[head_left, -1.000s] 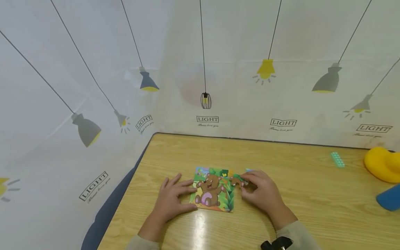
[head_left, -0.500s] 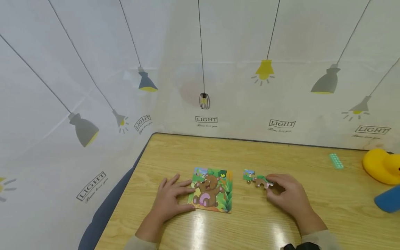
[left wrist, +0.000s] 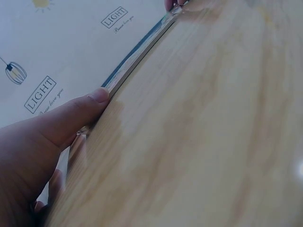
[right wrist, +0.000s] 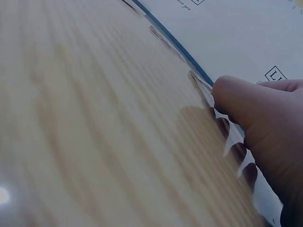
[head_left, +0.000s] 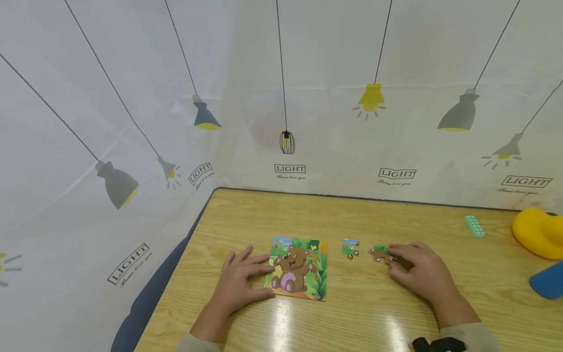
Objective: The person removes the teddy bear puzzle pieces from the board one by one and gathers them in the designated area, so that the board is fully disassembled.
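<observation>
On the wooden table lies a square bear jigsaw puzzle (head_left: 293, 269), with a brown bear among green leaves. My left hand (head_left: 242, 278) rests at its left side, fingers spread onto the edge and thumb by the lower left corner. In the left wrist view the thumb (left wrist: 97, 97) touches the edge of the puzzle. My right hand (head_left: 424, 271) pinches a brown and green puzzle piece (head_left: 379, 254) between thumb and fingers, low over the table. Between this piece and the puzzle lies a loose, mostly blue and green puzzle piece (head_left: 350, 247).
A mint-green studded block (head_left: 474, 226) lies at the back right of the table (head_left: 246, 210). Beyond it are a yellow rubber duck (head_left: 534, 234) and a blue cylindrical object (head_left: 547, 281). A white lamp-print sheet (head_left: 325, 122) hangs behind the table's back edge.
My right hand has moved right with its puzzle piece, from the puzzle's right edge to past the loose piece, which is now uncovered. My left hand has stayed at the puzzle.
</observation>
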Tool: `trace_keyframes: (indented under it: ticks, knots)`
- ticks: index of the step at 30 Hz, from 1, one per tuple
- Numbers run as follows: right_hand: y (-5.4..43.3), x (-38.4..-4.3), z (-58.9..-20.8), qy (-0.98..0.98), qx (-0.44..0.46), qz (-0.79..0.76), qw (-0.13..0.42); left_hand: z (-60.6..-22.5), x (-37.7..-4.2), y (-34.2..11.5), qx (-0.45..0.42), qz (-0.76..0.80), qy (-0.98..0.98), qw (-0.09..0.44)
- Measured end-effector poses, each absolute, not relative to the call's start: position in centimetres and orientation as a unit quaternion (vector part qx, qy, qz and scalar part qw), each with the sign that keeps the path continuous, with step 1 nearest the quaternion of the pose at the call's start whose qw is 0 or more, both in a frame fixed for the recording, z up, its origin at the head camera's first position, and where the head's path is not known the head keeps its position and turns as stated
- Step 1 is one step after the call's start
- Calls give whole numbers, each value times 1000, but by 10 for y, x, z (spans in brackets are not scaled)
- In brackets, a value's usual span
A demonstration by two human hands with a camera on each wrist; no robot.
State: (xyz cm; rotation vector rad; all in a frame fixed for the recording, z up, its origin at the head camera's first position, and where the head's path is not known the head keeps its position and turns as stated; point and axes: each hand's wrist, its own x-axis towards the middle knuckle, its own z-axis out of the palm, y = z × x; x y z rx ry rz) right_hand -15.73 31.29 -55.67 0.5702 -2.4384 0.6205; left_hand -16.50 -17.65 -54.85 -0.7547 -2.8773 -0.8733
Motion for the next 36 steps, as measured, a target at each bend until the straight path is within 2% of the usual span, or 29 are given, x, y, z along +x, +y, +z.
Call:
trace_keyframes:
  ticks: [9,20,29,36]
  knots:
    - [317,-160,-555,-906,210,239,279,-550,-165,-177,-259,-274,-925,50]
    - [315,-163,-555,-922,199,236,236,-547,-164,-177,-249,-269,-930,32]
    - [314,-165,-554,-915,204,237,257,-549,-165,-177,-249,-267,-930,37]
    - [314,-163,-556,-910,186,272,253,-549,-166,-177,-253,-265,-930,38]
